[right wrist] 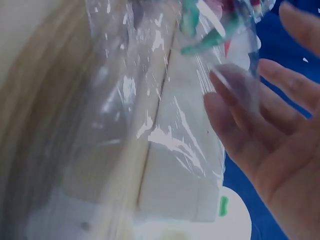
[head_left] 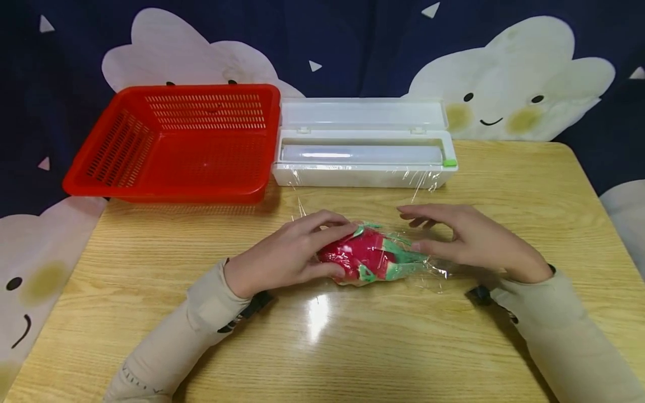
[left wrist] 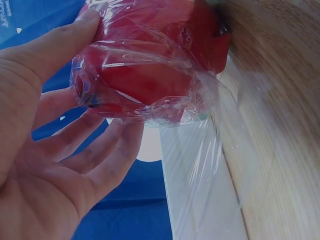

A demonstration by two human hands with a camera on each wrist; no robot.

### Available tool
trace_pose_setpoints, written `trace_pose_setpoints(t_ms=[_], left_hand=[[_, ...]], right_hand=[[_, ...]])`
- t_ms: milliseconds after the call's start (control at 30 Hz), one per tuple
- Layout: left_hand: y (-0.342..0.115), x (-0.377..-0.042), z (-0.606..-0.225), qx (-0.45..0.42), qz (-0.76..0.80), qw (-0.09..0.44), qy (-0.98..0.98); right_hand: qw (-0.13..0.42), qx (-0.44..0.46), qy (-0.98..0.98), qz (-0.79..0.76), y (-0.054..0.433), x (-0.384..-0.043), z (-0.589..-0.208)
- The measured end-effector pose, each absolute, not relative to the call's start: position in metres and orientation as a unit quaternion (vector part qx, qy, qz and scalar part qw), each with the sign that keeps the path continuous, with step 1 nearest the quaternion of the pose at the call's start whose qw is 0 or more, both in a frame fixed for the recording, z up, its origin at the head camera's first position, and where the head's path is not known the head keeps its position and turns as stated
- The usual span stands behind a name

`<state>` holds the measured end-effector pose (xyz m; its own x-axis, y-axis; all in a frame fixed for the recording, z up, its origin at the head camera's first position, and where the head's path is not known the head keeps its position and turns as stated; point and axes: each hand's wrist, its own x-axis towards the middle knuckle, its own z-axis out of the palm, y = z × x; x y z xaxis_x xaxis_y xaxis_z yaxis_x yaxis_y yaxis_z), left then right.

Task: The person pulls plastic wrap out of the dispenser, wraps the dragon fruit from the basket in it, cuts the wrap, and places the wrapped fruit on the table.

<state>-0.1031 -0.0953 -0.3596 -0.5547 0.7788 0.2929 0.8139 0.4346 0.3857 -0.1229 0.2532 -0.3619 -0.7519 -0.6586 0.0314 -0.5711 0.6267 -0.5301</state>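
Note:
A red dragon fruit (head_left: 360, 254) with green scales lies on the table, covered in clear cling film (left wrist: 145, 60). My left hand (head_left: 297, 252) holds its left end, thumb on the near side and fingers over the far side. My right hand (head_left: 461, 232) is at the green-tipped right end, its fingers extended and apart from the thumb. In the right wrist view a loose flap of film hangs beside those fingers, partly over their tips. Film also stretches from the fruit back to the white cling film box (head_left: 365, 176).
The box's lid (head_left: 363, 113) is raised, showing the film roll (head_left: 360, 154) and a green slider (head_left: 450, 163) at the right. Left of it stands a red plastic basket (head_left: 201, 193). Behind the wooden table (head_left: 312, 358) hangs a dark blue cloth with clouds.

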Motion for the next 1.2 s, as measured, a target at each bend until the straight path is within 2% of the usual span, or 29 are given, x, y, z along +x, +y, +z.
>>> trace_pose_setpoints(t_ms=[167, 567, 867, 1200], left_hand=[[-0.095, -0.103, -0.360, -0.472, -0.244, 0.039, -0.847], [-0.095, -0.104, -0.362, -0.469, -0.229, 0.039, -0.852], [-0.097, -0.107, -0.362, -0.468, -0.237, 0.030, -0.851], [-0.102, -0.113, -0.366, -0.458, -0.247, 0.006, -0.854]], right_hand=[[-0.033, -0.325, 0.910, -0.256, 0.259, -0.127, -0.360], [-0.203, -0.195, 0.916, -0.286, 0.272, -0.149, -0.352], [-0.200, -0.176, 0.930, -0.254, 0.284, -0.175, -0.350], [-0.154, -0.187, 0.952, -0.185, 0.286, -0.185, -0.346]])
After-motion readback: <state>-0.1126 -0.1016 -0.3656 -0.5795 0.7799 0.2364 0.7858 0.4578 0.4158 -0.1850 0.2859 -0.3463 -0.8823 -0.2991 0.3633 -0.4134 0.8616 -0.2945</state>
